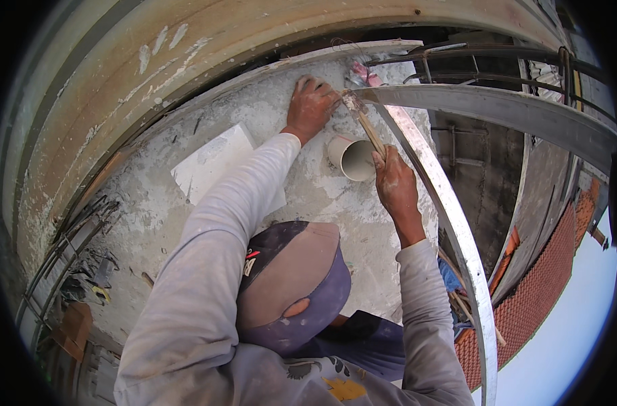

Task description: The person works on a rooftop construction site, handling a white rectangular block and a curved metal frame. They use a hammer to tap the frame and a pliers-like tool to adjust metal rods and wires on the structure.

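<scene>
My right hand (397, 186) is closed around the handle of a slim wooden-handled tool (371, 130). The tool's pale, crusted end lies at the corner where two long metal bars, one bright (450, 203) and one grey (484, 101), come together. Just left of that end, my left hand (312, 107) rests low over the rough grey cement surface (362, 237), fingers bent inward. Whatever its fingertips grip, if anything, is too small to tell. Between my hands a short white pipe (357, 160) sticks up, its round mouth showing.
A white flat sheet (210, 166) lies partly beneath my left forearm. Steel bar frames stand at the lower left (58, 271) and upper right (491, 68). A stained board (186, 47) curves along the far side. Beyond the bright bar is a drop, with a tiled roof (525, 298) below.
</scene>
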Action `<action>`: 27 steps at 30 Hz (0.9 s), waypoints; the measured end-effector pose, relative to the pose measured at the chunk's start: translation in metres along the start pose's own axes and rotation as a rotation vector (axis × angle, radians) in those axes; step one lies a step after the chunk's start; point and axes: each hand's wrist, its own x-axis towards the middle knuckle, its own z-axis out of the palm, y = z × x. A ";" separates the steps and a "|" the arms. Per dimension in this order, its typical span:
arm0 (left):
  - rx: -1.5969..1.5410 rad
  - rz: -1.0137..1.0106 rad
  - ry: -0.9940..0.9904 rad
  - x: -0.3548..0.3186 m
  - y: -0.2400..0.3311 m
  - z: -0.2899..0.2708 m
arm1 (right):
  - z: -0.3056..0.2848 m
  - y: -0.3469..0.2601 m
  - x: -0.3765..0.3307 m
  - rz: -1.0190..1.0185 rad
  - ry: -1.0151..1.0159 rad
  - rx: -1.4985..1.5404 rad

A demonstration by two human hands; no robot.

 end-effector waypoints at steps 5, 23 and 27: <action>0.012 0.010 -0.004 0.001 -0.001 0.001 | -0.004 -0.002 0.002 -0.047 0.044 -0.053; -0.041 -0.011 0.023 0.002 -0.006 0.001 | 0.001 -0.001 0.006 -0.099 0.030 -0.125; -0.024 -0.016 -0.029 0.000 -0.006 0.002 | -0.004 -0.004 0.002 -0.134 0.088 -0.089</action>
